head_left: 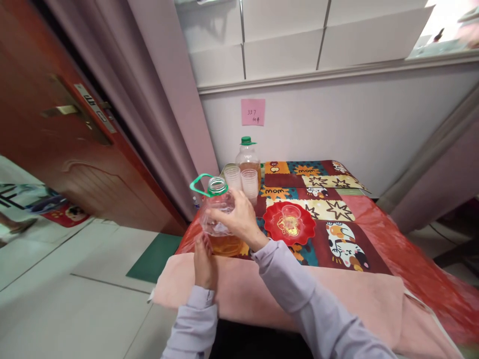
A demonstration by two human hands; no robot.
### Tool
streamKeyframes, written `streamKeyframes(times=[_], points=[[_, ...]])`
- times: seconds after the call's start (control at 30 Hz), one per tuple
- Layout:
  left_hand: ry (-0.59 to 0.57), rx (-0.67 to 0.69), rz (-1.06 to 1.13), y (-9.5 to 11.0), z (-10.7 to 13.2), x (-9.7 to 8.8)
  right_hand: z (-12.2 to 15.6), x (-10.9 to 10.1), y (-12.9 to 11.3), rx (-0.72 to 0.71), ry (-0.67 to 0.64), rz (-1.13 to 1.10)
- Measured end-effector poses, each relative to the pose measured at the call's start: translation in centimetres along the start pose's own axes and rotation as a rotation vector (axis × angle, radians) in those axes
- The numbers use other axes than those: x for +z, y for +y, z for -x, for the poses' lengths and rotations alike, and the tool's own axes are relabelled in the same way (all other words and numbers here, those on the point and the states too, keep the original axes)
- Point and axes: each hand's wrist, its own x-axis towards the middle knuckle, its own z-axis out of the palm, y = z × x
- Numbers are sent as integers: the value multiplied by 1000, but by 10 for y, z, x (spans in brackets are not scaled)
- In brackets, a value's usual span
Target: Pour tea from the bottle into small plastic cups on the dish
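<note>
A clear plastic jug (224,245) with amber liquid in its lower part stands at the table's left edge. No cap is on its mouth, and a green handle loop sticks out to the left of the neck. My right hand (239,214) curls over the jug's right shoulder, thumb across the front. Against the jug's lower left side lies my left hand (204,262), its fingertips partly hidden by the jug. Just behind are two stacks of clear plastic cups (249,182). A red scalloped plate (271,227) with a clear cup (291,213) on it sits right of my right hand.
A second jug (247,157) with a green cap stands against the wall. Patterned mats (346,244) cover the red tablecloth (419,269), and a pink cloth (337,289) lies along the front edge. A brown door (123,164) is at left; a pink note (253,112) is on the wall.
</note>
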Motion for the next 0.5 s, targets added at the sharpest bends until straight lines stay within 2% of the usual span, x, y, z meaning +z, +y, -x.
streamKeyframes(times=[0.1, 0.17, 0.37, 0.5], points=[[81, -140, 41, 1, -4, 2, 6, -10, 6, -15, 45, -46], [87, -211, 74, 1, -7, 4, 9, -18, 8, -21, 62, -67], [-133, -488, 218, 0, -24, 9, 15, -35, 14, 13, 92, -131], [-209, -544, 297, -4, -40, 8, 20, -43, 24, 36, 129, -163]])
